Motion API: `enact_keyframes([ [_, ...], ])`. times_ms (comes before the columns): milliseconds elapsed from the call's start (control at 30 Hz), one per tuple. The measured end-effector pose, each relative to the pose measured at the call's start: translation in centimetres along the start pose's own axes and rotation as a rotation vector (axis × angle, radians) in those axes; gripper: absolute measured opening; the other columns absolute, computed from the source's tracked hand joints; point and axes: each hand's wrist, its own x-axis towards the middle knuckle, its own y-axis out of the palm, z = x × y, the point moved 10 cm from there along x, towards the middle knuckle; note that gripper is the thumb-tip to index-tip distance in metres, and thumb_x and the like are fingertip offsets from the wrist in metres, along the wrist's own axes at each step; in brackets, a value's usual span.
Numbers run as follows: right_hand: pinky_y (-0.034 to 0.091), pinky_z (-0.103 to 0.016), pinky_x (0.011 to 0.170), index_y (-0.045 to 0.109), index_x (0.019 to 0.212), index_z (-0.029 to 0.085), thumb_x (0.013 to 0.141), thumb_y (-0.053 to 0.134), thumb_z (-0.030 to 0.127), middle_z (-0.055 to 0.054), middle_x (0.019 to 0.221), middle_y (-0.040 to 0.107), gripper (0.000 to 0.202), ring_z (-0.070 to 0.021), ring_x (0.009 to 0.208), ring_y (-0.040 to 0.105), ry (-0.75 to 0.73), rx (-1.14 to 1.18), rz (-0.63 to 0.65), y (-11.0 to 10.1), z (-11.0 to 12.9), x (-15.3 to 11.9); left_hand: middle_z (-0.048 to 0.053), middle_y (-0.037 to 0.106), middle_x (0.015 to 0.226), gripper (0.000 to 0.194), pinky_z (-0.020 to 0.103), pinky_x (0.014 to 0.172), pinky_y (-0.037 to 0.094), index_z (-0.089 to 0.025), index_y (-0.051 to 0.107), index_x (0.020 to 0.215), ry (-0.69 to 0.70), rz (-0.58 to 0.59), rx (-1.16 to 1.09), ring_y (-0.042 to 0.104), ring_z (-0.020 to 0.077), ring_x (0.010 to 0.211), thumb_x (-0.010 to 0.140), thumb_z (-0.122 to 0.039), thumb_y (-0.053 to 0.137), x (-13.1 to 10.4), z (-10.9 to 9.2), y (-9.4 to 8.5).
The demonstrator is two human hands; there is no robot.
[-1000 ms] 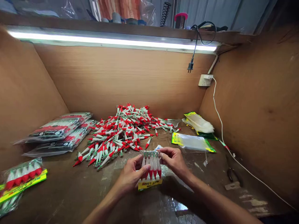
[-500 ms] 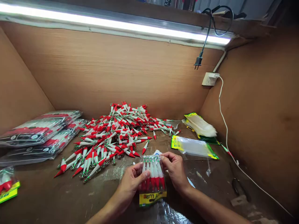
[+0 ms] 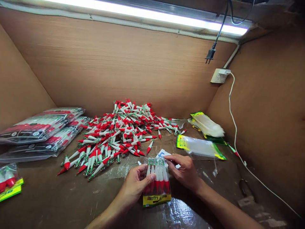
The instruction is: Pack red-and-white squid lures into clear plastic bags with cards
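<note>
In the lower middle, a clear plastic bag of fishing lures (image 3: 157,183) hangs between my hands, its yellow and green printed end toward me. Several red-and-white lures lie side by side in it, green hook ends away from me. My left hand (image 3: 137,183) grips the bag's left side, thumb on the front. My right hand (image 3: 183,168) is at the upper right corner, index finger and thumb closed at the bag's edge. Just beyond is a small white paper piece with blue print (image 3: 163,153). A big pile of loose red-and-white lures (image 3: 124,127) lies farther back.
Large filled plastic packs (image 3: 40,130) are stacked at the left, above a filled lure bag (image 3: 10,183). Flat unfilled bags (image 3: 199,147) and another bag stack (image 3: 208,125) lie at the right. A white cable (image 3: 234,127) runs down from the wall socket (image 3: 219,75). A black plug (image 3: 210,54) dangles above.
The view has tipped slightly downward and shifted. My right hand's fingers have straightened along the bag's top right corner. My left hand keeps its grip on the bag.
</note>
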Motion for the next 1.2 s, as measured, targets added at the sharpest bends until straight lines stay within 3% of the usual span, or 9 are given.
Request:
enact_keyframes([
  [67, 0.052, -0.028, 0.073, 0.078, 0.101, 0.022, 0.092, 0.061, 0.021, -0.005, 0.090, 0.079, 0.019, -0.0183, 0.076, 0.072, 0.056, 0.022, -0.063, -0.2, -0.2, -0.3, 0.014, 0.076, 0.107, 0.040, 0.034, 0.082, 0.056, -0.012, 0.073, 0.115, 0.004, 0.024, -0.031, 0.072, 0.0275, 0.092, 0.086, -0.039, 0.077, -0.1, -0.3, 0.7],
  [267, 0.047, -0.024, 0.055, 0.079, 0.089, 0.018, 0.090, 0.067, 0.038, -0.004, 0.075, 0.074, 0.023, -0.0139, 0.058, 0.061, 0.477, 0.441, -0.191, 1.0, -3.9, -1.2, 0.014, 0.074, 0.114, 0.040, 0.037, 0.081, 0.058, -0.015, 0.071, 0.121, -0.049, 0.009, -0.264, 0.073, 0.0282, 0.092, 0.088, -0.037, 0.075, -0.6, 0.0, 2.3],
  [367, 0.046, -0.023, 0.055, 0.078, 0.094, 0.015, 0.087, 0.071, 0.046, -0.006, 0.080, 0.072, 0.033, -0.0120, 0.058, 0.059, 0.605, 0.675, -0.161, 2.4, -5.3, -1.5, 0.014, 0.075, 0.113, 0.039, 0.037, 0.081, 0.058, -0.016, 0.072, 0.119, -0.064, -0.029, -0.292, 0.073, 0.0277, 0.091, 0.086, -0.037, 0.078, -0.5, 0.5, 2.0],
  [467, 0.048, -0.023, 0.058, 0.076, 0.104, 0.015, 0.086, 0.070, 0.055, -0.008, 0.089, 0.071, 0.045, -0.0123, 0.062, 0.061, 0.725, 0.891, -0.035, 4.3, -5.9, -2.1, 0.013, 0.075, 0.112, 0.040, 0.036, 0.082, 0.058, -0.015, 0.072, 0.117, -0.037, -0.080, -0.267, 0.074, 0.0274, 0.091, 0.085, -0.038, 0.079, -0.4, 0.6, 1.1],
  [567, 0.047, -0.024, 0.059, 0.076, 0.095, 0.014, 0.080, 0.076, 0.056, -0.006, 0.083, 0.070, 0.044, -0.0138, 0.063, 0.059, 0.721, 0.885, 0.130, 5.5, -5.2, -2.6, 0.014, 0.076, 0.110, 0.043, 0.036, 0.081, 0.058, -0.015, 0.071, 0.119, -0.025, -0.090, -0.299, 0.074, 0.0272, 0.091, 0.089, -0.045, 0.073, -0.4, 0.4, 0.7],
  [633, 0.045, -0.025, 0.058, 0.074, 0.082, 0.013, 0.078, 0.077, 0.055, -0.004, 0.074, 0.067, 0.042, -0.0139, 0.061, 0.056, 0.701, 0.818, 0.165, 5.7, -5.1, -2.9, 0.015, 0.076, 0.110, 0.046, 0.037, 0.081, 0.058, -0.015, 0.071, 0.119, -0.042, -0.082, -0.361, 0.074, 0.0275, 0.092, 0.093, -0.052, 0.065, -0.5, 0.4, 0.8],
  [900, 0.043, -0.024, 0.058, 0.073, 0.083, 0.014, 0.083, 0.075, 0.050, -0.001, 0.070, 0.065, 0.036, -0.0130, 0.060, 0.053, 0.633, 0.733, 0.116, 5.2, -4.9, -2.7, 0.014, 0.076, 0.106, 0.051, 0.035, 0.078, 0.057, -0.016, 0.069, 0.123, -0.033, -0.121, -0.281, 0.073, 0.0254, 0.088, 0.090, -0.055, 0.067, -0.6, -0.4, 0.1],
  [1100, 0.047, -0.026, 0.065, 0.074, 0.104, 0.018, 0.087, 0.070, 0.052, -0.003, 0.084, 0.070, 0.039, -0.0157, 0.069, 0.059, 0.585, 0.718, 0.000, 3.8, -4.1, -2.1, 0.008, 0.074, 0.091, 0.039, 0.029, 0.075, 0.054, -0.012, 0.074, 0.102, 0.073, -0.090, 0.028, 0.068, 0.0221, 0.081, 0.090, -0.049, 0.068, -0.7, -1.6, 0.4],
  [1200, 0.045, -0.025, 0.062, 0.075, 0.100, 0.018, 0.084, 0.074, 0.051, -0.002, 0.080, 0.068, 0.037, -0.0138, 0.065, 0.055, 0.580, 0.670, -0.076, 2.3, -4.1, -1.7, 0.006, 0.072, 0.086, 0.039, 0.026, 0.069, 0.051, -0.012, 0.074, 0.093, 0.088, -0.092, 0.102, 0.064, 0.0198, 0.075, 0.090, -0.050, 0.067, -0.9, -1.6, 0.6],
])
